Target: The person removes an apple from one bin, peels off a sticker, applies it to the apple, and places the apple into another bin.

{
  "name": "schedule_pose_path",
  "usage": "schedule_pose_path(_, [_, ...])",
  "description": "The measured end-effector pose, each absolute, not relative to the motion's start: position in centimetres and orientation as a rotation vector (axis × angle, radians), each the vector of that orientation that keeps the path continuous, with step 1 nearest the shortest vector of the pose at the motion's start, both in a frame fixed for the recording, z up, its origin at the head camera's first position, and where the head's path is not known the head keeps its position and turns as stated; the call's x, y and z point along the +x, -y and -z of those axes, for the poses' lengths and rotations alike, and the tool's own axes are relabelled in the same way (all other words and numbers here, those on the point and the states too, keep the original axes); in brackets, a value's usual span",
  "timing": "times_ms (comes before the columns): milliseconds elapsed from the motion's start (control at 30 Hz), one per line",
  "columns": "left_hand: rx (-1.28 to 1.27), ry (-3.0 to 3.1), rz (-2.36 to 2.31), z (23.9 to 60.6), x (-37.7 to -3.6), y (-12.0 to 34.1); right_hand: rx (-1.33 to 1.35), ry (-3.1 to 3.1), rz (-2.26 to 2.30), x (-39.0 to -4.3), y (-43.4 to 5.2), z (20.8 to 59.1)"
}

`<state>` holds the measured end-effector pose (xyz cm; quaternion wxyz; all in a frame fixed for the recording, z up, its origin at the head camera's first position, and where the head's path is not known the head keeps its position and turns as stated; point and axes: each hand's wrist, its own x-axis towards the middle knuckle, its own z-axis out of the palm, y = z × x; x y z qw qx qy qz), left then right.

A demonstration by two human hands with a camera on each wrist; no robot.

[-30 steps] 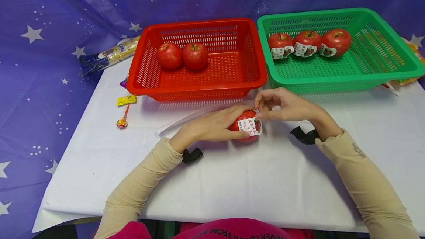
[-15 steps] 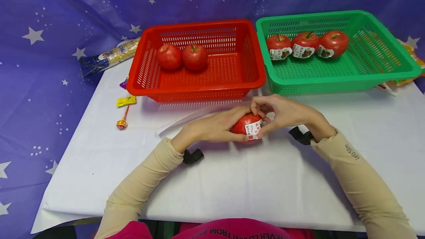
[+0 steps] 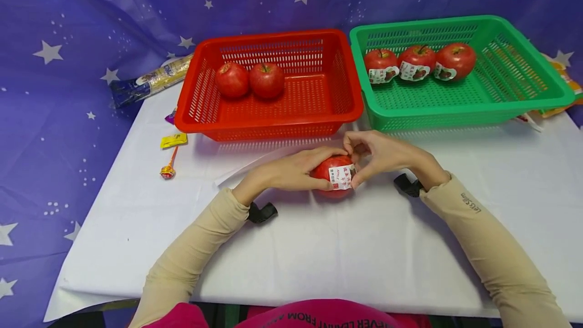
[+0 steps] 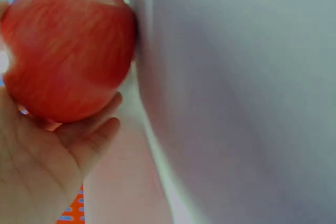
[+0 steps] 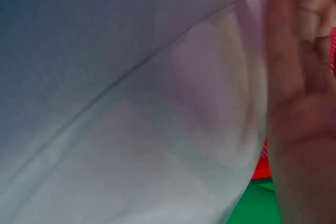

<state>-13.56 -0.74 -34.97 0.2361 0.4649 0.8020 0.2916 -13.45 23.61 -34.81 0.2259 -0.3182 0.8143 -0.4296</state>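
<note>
Both hands on apple [image 3: 334, 175], left hand [image 3: 291, 171] cupping, right hand [image 3: 382, 153] pinching label [image 3: 342, 177]

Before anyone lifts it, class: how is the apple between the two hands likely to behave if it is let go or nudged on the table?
The apple is round, so it would probably roll if nudged; the left hand steadies it now. Its skin looks smooth and glossy, so likely a little slippery. The paper label under the right hand looks thin and may crease or tear.

Probably a staged recording set: a starry purple backdrop [image 3: 68, 24] hangs behind a white-covered table [image 3: 319, 252] with sorting baskets [image 3: 268, 120].
</note>
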Motion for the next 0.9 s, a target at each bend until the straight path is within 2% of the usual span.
schedule_pose_path(267, [1.288, -2.154, -0.847, 35.3, -13.9, 1.0, -0.856, -2.28, 1.122, -13.8, -23.8, 35.3])
schedule_pose_path(567, [1.263, -2.107, -0.876, 34.9, -14.3, 1.3, -0.966, -2.443, 0.904, -14.0, -23.3, 34.6])
schedule_pose_path(900, [1.214, -2.13, -0.869, 35.0, -13.7, 1.3, -0.937, -2.34, 0.874, -11.6, -22.2, 33.3])
